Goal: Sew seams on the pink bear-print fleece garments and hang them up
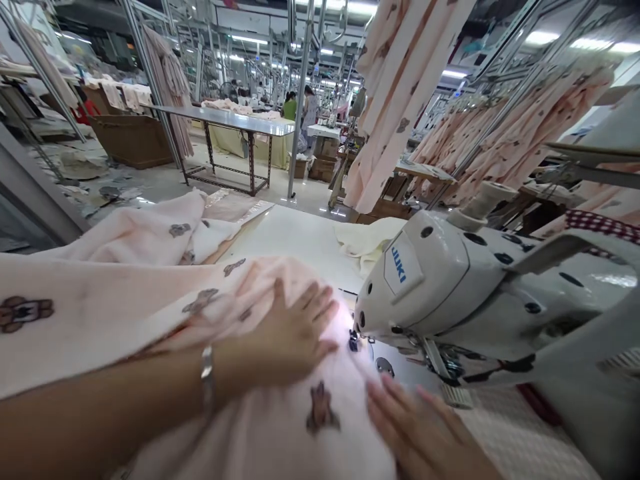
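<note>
Pink fleece fabric (280, 427) printed with brown bears spreads across the sewing table and runs under the presser foot (353, 340) of a white JUKI sewing machine (440, 273). My left hand (295, 330), a bracelet (207, 373) at its wrist, lies palm down on the fabric just left of the needle area, fingers spread. Nearer to me, my right hand (420, 427) rests flat along the fabric's right edge, fingers stretched toward the machine; motion blurs it a little. A small lamp brightens the cloth by the needle.
White tabletop (290, 233) shows behind the fabric, with pale cream cloth (373, 237) beside the machine head. Long pink cloth (395, 100) hangs above. Farther off stand a metal-legged table (230, 120), a cardboard box (130, 140), hanging garments (505, 140) and people (309, 110).
</note>
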{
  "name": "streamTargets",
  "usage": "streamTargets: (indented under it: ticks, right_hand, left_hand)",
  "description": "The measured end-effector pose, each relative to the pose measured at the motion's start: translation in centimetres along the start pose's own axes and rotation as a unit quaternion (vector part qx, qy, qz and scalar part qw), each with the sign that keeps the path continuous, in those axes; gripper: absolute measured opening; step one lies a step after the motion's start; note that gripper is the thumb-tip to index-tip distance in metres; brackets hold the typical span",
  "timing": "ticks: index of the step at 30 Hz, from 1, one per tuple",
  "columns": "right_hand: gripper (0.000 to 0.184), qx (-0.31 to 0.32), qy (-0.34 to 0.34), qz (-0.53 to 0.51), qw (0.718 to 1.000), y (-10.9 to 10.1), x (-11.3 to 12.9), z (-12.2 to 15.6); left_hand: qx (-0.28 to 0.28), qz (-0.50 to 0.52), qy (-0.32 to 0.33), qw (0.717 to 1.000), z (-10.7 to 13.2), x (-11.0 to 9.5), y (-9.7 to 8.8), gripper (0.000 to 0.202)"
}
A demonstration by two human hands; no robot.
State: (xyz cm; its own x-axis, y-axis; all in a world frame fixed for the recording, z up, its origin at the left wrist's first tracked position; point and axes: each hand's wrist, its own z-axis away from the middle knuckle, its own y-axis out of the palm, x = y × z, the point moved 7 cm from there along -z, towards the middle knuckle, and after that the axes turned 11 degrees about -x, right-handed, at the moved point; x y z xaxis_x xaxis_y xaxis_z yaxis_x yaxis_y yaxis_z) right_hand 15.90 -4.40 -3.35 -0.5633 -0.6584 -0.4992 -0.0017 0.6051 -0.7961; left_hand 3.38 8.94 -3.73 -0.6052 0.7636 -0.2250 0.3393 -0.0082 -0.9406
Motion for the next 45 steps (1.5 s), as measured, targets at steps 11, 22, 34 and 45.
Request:
streamTargets:
  ticks: [11, 22, 34, 45]
  right_hand:
    - [0.024, -0.082, 0.144, -0.162, 0.973, 0.1, -3.4, -1.2]
    - [0.022, -0.003, 0.233, -0.339, 0.911, 1.2, -1.7, -2.7]
    - [0.023, -0.032, 0.228, -0.230, 0.946, 1.8, -3.2, -1.3]
    - [0.027, -0.023, 0.259, -0.157, 0.953, 3.4, -5.3, 0.0]
  left_hand:
    - [-0.071, 0.070, -0.020, 0.995, -1.7, -1.5, -3.5, 0.014]
    - [-0.046, 0.169, 0.013, 0.984, 3.1, -4.6, -2.8, 0.024]
    - [-0.061, 0.155, 0.055, 0.985, 2.4, -4.0, -2.2, 0.021]
    - [-0.068, 0.170, 0.045, 0.982, -0.1, -2.4, -1.2, 0.015]
